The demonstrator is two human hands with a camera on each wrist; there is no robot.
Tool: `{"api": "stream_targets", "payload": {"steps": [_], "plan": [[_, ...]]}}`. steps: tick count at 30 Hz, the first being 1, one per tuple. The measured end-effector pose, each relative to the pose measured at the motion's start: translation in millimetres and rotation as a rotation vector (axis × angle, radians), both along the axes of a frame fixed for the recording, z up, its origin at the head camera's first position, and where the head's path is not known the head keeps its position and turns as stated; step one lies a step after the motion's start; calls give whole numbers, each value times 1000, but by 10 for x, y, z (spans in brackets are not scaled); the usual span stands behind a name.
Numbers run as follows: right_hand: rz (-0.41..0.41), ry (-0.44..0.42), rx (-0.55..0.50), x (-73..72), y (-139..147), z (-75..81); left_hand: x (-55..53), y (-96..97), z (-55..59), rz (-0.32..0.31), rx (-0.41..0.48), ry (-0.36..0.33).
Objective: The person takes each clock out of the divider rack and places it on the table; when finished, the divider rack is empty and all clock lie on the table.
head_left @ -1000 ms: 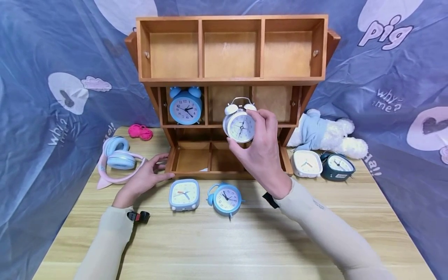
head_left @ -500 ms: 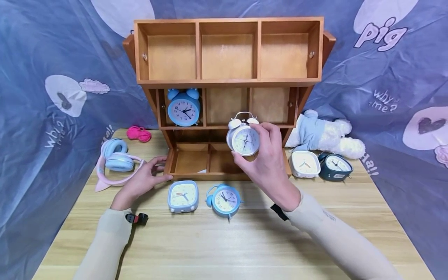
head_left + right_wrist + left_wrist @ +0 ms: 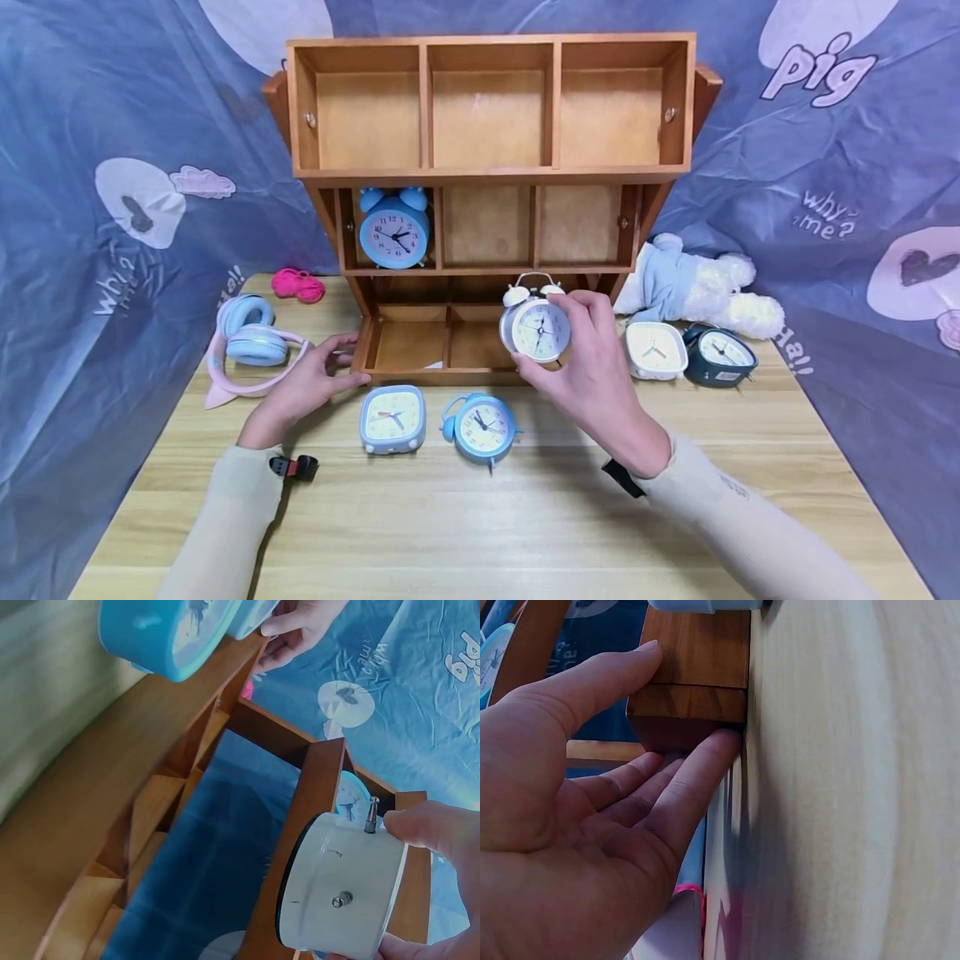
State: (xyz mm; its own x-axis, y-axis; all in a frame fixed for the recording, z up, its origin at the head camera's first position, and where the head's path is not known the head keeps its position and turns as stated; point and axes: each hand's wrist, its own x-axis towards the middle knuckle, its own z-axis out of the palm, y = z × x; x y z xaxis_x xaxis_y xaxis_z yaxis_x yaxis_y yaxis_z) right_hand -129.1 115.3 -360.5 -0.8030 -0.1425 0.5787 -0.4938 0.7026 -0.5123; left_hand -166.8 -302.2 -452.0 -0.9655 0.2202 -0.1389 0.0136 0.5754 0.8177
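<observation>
My right hand pinches a white twin-bell alarm clock between thumb and fingers. Face toward the head camera, the clock overlaps the lowest right part of the wooden shelf. Its white casing and small metal feet show in the right wrist view, where the thumb presses the side. At the shelf's lower left corner, my left hand rests with extended fingers along the side and the thumb at the front. A blue twin-bell alarm clock stands in the middle row's left compartment.
On the table before the shelf lie a blue square clock and a round blue alarm clock. Pink-and-blue headphones and pink yarn are left; a white clock, dark green clock and plush toy right.
My right hand has brought the white alarm clock down and slightly right, from before the middle row to before the lowest row. The left hand stays at the shelf corner.
</observation>
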Motion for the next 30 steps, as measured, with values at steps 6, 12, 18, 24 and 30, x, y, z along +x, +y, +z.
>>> {"api": "stream_targets", "payload": {"steps": [6,12,18,24,30], "plan": [[-13,-43,12,50,38,-44,-8,-4,1,-8,19,-1],[7,-50,44,118,53,-122,-5,-11,-5,-5,18,-9],[8,-147,77,209,117,-245,-9,-8,-7,-5,17,-8],[0,-246,95,280,203,-351,-12,-11,-7,0,6,-7],[-14,-287,110,345,255,-462,-17,-15,-16,-2,0,-5]]}}
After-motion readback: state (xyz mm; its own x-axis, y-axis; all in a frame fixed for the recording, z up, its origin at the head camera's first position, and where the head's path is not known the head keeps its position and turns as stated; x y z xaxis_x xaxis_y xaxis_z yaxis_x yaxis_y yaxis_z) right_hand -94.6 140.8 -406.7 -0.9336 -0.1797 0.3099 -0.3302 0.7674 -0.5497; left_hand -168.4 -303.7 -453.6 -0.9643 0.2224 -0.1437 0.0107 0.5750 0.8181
